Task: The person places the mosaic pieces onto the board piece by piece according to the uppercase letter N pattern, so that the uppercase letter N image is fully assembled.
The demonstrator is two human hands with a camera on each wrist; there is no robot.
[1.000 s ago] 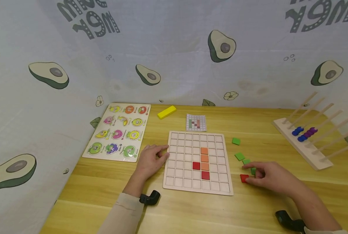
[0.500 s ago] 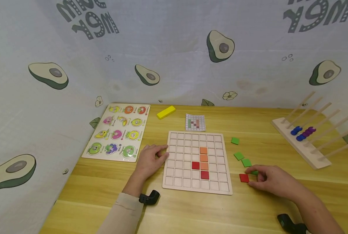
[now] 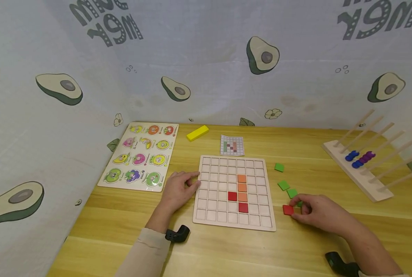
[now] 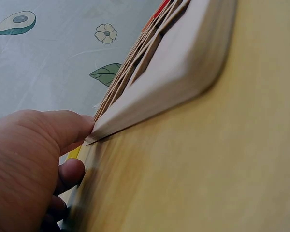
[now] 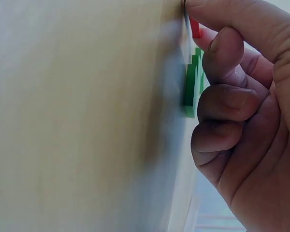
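A square wooden grid board [image 3: 214, 217] lies mid-table, with several orange tiles [image 3: 242, 187] in one column. A red tile [image 3: 232, 196] sits left of that column, and another red tile [image 3: 243, 207] below it. My left hand [image 3: 178, 190] touches the board's left edge with index finger and thumb, set apart along it. To the board's right, my right hand [image 3: 321, 211] pinches a loose red tile [image 3: 288, 210] between thumb and index finger; in the right wrist view this red tile [image 5: 195, 27] shows by the thumb. Several green tiles [image 3: 283, 185] lie beyond, one partly hidden by the fingers.
Behind the board lies a small printed pattern card [image 3: 231, 145], with a yellow block [image 3: 197, 133] to its left. A fruit puzzle board [image 3: 137, 157] occupies the left side. On the right stands a wooden peg rack [image 3: 359, 171] with blue and purple beads.
My right index finger has drawn back from the green tiles to the loose red tile, which has shifted slightly. My left hand stays at the board's edge.
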